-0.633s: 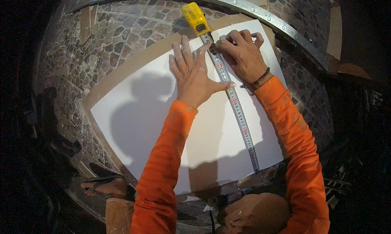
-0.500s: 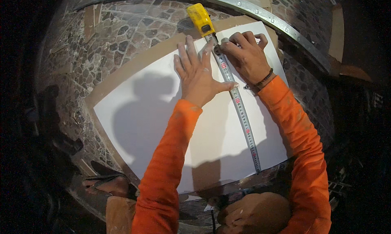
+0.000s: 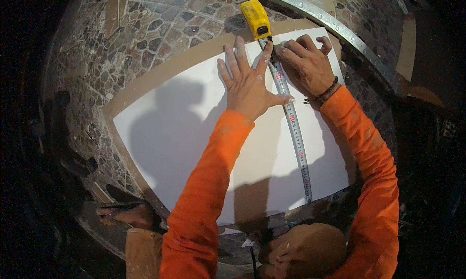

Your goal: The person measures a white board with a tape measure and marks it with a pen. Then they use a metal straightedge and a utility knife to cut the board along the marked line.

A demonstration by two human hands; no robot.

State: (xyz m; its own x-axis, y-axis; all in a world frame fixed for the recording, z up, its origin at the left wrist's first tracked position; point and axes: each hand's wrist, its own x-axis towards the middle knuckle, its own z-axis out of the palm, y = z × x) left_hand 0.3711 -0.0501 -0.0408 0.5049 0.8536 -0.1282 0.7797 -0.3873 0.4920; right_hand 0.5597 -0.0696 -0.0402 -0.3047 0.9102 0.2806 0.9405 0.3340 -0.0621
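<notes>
A white sheet (image 3: pixel 174 148) lies on brown board (image 3: pixel 132 89). An extended steel tape (image 3: pixel 297 138) runs across its right part, with the yellow tape case (image 3: pixel 255 17) at the far end. My left hand (image 3: pixel 247 82) lies spread open, fingertips on the sheet and the tape, thumb resting on the tape's middle. My right hand (image 3: pixel 308 65) is curled just right of the tape near the case, thumb and index pinched on something small and greyish that I cannot make out. A dark bracelet circles that wrist.
A perforated metal rail (image 3: pixel 330 29) crosses the back on the stone-patterned floor (image 3: pixel 155 31). Cardboard strips (image 3: pixel 114 14) lie at the upper left, another brown strip (image 3: pixel 407 50) at the right. My bare foot (image 3: pixel 131 213) is at the lower left, my knee (image 3: pixel 301 247) at the bottom.
Both hands, the tape and its case appear further right in the picture, and the case slightly higher. The sheet's far left corner also sits higher; both hands keep their poses.
</notes>
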